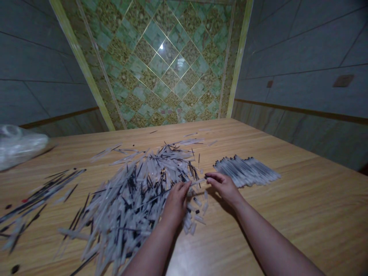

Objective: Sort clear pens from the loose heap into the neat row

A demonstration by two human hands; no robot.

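Observation:
A translucent pen barrel (197, 181) spans the gap between my two hands. My left hand (177, 200) is closed on its left end, with the fingertips pinched together. At the other end, my right hand (223, 186) pinches a small black end piece (206, 177); whether it is seated in the barrel I cannot tell. Beneath and left of my left hand spreads a big loose heap of pen parts (135, 191), clear barrels mixed with thin dark refills. Short clear pen caps (193, 218) lie between my wrists. Right of my right hand, black-ended pens (247, 170) lie side by side in a row.
Everything lies on a wood-grain table (301, 199). Dark refills and barrels (48, 191) are scattered at the left. A clear plastic bag (21, 145) sits at the far left edge. A green tiled wall (172, 69) stands behind the table.

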